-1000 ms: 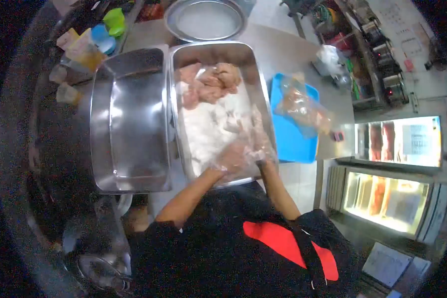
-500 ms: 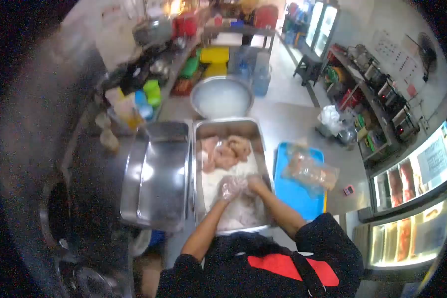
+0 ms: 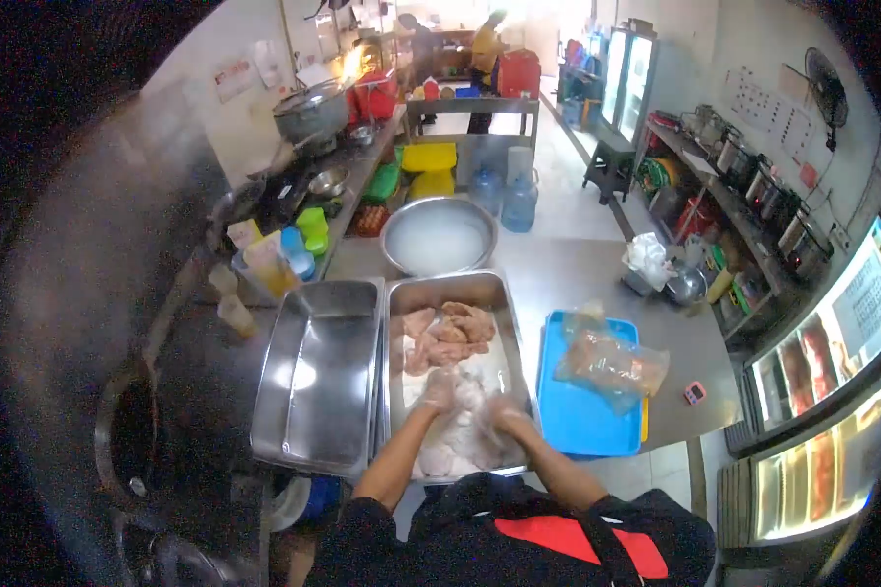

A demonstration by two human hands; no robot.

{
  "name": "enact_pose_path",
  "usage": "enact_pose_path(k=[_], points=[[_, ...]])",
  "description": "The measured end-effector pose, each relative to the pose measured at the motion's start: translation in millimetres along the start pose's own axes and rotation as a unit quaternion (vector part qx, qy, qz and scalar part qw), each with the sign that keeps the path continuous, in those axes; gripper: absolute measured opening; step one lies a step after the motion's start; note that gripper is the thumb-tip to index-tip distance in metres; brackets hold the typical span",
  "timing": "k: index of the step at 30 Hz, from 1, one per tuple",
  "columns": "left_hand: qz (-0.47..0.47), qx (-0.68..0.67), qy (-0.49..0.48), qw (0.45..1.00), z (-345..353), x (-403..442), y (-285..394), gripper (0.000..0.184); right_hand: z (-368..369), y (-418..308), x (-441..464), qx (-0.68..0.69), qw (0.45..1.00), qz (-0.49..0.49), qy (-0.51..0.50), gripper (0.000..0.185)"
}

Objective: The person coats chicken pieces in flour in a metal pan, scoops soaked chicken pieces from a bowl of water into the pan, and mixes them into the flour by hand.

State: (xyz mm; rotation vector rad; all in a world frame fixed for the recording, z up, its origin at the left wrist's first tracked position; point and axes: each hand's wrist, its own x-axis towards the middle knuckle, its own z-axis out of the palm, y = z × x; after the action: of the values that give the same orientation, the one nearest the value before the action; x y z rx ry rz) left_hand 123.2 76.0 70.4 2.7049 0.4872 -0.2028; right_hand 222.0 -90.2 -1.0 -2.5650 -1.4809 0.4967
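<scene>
My left hand [image 3: 440, 389], in a clear plastic glove, is down in the white powder [image 3: 468, 377] of a deep metal tray [image 3: 512, 342], just below the pale raw meat pieces [image 3: 445, 338]. My right hand [image 3: 505, 415], also gloved and blurred, is low at the tray's right side. Powder-coated lumps [image 3: 450, 455] lie between and below the hands. The fingers of both hands are too smeared and covered to make out, so I cannot tell what either holds.
An empty metal tray [image 3: 313, 391] adjoins on the left. Behind stands a bowl of whitish liquid [image 3: 439, 238]. At the right are a blue tray [image 3: 587, 428] with bagged food [image 3: 612, 367] and a small timer [image 3: 694, 392]. Two people [image 3: 485, 54] [image 3: 421, 54] stand far off.
The view has tilted up, showing more of the kitchen and the people far off. My hands, close together half a second ago, are now apart in the powder.
</scene>
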Motion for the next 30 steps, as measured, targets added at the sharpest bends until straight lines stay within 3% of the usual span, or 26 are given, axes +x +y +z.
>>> enact_pose_path(k=[2,3,6,7,8,9,10,11,13,14,15,16,19,21,23,26,28,30], points=[[0.027,-0.133,0.100,0.986,43,8,-23,0.038,53,17,8,-0.069,0.982,-0.109,0.136,0.018],[0.076,-0.060,0.183,0.978,125,49,-71,0.043,59,21,18,-0.107,0.976,-0.148,0.118,0.017],[0.033,-0.115,0.077,0.990,157,68,-83,0.067,80,38,37,-0.221,0.939,-0.258,0.054,0.016],[0.022,-0.127,0.063,0.990,170,73,-90,0.076,94,47,35,-0.072,0.980,-0.162,0.093,0.019],[0.010,-0.133,0.055,0.990,177,70,-93,0.085,118,62,32,0.077,0.987,-0.059,0.130,0.027],[-0.027,-0.113,0.050,0.992,151,51,-80,0.087,134,73,34,0.223,0.960,0.044,0.166,0.036],[-0.065,-0.091,0.046,0.993,115,30,-63,0.089,140,76,44,0.268,0.951,0.055,0.146,0.028],[-0.075,-0.051,-0.064,0.994,61,11,-36,0.082,144,75,55,0.313,0.939,0.065,0.126,0.021],[0.001,-0.121,0.059,0.991,65,6,-59,0.060,154,76,72,0.515,0.850,0.053,0.095,0.019],[0.037,-0.155,0.121,0.980,68,4,-69,0.051,162,78,75,0.657,0.749,0.028,0.081,0.020],[-0.002,-0.232,0.141,0.962,62,-4,-64,0.045,171,81,78,0.778,0.625,0.010,0.062,0.021],[-0.041,-0.308,0.160,0.937,48,-19,-49,0.039,121,71,57,0.768,0.639,0.001,0.044,0.019],[-0.104,-0.462,0.248,0.845,20,-52,-9,0.026,-29,9,-7,0.654,0.754,-0.025,0.049,0.035],[-0.133,-0.546,0.259,0.786,52,-50,-5,0.025,-45,-12,-20,0.592,0.799,-0.037,0.101,0.043],[-0.167,-0.641,0.240,0.710,109,-39,-13,0.025,-16,-24,-6,0.368,0.909,-0.055,0.187,0.046],[-0.186,-0.815,0.160,0.524,187,-24,-55,0.025,-61,-25,-33,0.353,0.923,-0.116,0.100,0.048],[-0.209,-0.844,0.156,0.469,128,-51,-44,0.024,-55,-4,-15,0.457,0.884,-0.074,0.060,0.048],[-0.204,-0.828,0.168,0.495,104,-71,-28,0.024,-102,-47,-48,0.251,0.949,0.053,0.185,0.046]])
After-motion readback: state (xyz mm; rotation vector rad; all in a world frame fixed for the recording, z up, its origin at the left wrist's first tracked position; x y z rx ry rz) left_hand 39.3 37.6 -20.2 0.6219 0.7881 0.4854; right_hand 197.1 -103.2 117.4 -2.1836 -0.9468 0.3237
